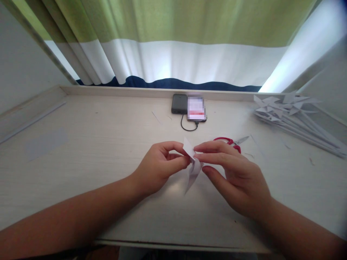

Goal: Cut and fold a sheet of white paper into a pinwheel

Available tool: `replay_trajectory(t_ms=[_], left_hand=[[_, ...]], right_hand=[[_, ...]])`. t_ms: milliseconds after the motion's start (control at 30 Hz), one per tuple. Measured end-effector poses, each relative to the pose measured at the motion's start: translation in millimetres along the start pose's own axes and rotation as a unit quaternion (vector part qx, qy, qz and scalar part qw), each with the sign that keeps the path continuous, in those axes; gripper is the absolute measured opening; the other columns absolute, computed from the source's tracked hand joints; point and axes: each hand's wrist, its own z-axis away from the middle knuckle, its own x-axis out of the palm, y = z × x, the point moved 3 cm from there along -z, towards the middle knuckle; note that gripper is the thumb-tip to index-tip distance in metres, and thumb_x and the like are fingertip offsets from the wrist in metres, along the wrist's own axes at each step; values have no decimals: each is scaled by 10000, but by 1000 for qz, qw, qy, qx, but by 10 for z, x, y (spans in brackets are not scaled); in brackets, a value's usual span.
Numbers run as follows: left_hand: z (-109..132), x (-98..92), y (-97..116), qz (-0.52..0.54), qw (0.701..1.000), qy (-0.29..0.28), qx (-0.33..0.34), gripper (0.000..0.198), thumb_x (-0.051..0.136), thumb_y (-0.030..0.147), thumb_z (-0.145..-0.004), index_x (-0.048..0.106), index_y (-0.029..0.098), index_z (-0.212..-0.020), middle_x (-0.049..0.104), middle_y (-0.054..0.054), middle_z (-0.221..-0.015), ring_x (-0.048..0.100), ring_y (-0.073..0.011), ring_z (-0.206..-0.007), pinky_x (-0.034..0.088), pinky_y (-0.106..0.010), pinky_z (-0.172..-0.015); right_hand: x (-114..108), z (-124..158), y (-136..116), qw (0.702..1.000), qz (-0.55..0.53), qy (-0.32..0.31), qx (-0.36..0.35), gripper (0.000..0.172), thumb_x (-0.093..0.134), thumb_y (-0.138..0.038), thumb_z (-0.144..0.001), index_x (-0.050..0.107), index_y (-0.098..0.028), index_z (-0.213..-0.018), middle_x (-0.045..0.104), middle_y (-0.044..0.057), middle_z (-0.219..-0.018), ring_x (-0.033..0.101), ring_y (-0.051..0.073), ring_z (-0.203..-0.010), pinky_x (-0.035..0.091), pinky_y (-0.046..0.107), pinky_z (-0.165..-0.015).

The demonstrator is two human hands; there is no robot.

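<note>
A white folded paper pinwheel (193,173) is held up above the table in front of me, its pointed blades facing sideways and down. My left hand (162,166) pinches it from the left between thumb and fingers. On the other side, my right hand (233,173) has its index and middle fingertips on the paper and its thumb by the right edge. Fingers cover the pinwheel's middle. Just beyond my right hand lie red-handled scissors (235,143), partly hidden by it, blades pointing right.
A black power bank (179,104) is cabled to a phone (196,108) near the table's back ledge. Several finished paper pinwheels on paper sticks (287,112) are piled at the right. A paper sheet (46,143) and thin scraps lie on the white table (108,144). Curtains (173,57) hang behind.
</note>
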Motion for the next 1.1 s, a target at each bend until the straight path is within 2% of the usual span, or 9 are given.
replay_trajectory(t_ms=[133,300,567,733,867,1000,1100], left_hand=[[2,-16,-102,80,995,-4,-53,109,693,125,-750,662,158,-849,684,-6,-793,629,-101,-705,487,-198,-666],[19,3,-108,119,991,-1,-66,116,720,158,-741,662,150,-842,666,-2,-746,617,-89,-673,469,-169,-624],[13,12,-105,88,993,16,-82,174,778,157,-677,645,152,-791,670,7,-768,626,-101,-714,505,-201,-690],[8,34,-64,49,996,-7,-80,123,737,171,-727,674,177,-833,709,-19,-878,665,-137,-775,534,-238,-706],[8,46,-40,38,996,2,-84,174,725,193,-727,682,183,-895,713,-46,-979,678,-175,-849,554,-266,-720],[8,35,-51,50,995,22,-85,202,716,175,-708,666,183,-904,705,-31,-928,672,-171,-849,552,-284,-760],[10,6,-42,27,998,41,-46,143,709,174,-719,636,180,-842,691,-13,-860,663,-157,-806,550,-298,-757]], right_hand=[[27,9,-15,1000,14,-16,-12,404,516,-27,-845,638,-198,-1191,539,97,-1279,512,204,-1185,438,368,-1008],[20,14,-26,1000,19,8,-16,403,523,-47,-859,644,-236,-1194,550,82,-1242,545,182,-1130,472,338,-954],[10,-5,-36,1000,17,19,-1,354,582,-135,-852,620,-244,-1187,639,62,-1125,595,194,-1038,506,359,-893],[-5,17,-28,997,64,36,28,222,624,-231,-842,620,-230,-1064,690,64,-1066,635,211,-977,528,367,-839],[-9,11,-48,996,84,35,0,131,610,-210,-856,621,-242,-982,693,47,-1121,644,202,-1018,521,364,-879],[-14,9,-55,991,124,38,-13,174,622,-223,-850,633,-235,-1023,683,51,-1172,645,203,-1039,514,370,-901],[-10,28,-56,990,140,32,-12,247,627,-247,-843,634,-206,-1086,663,80,-1210,628,221,-1077,498,395,-935]])
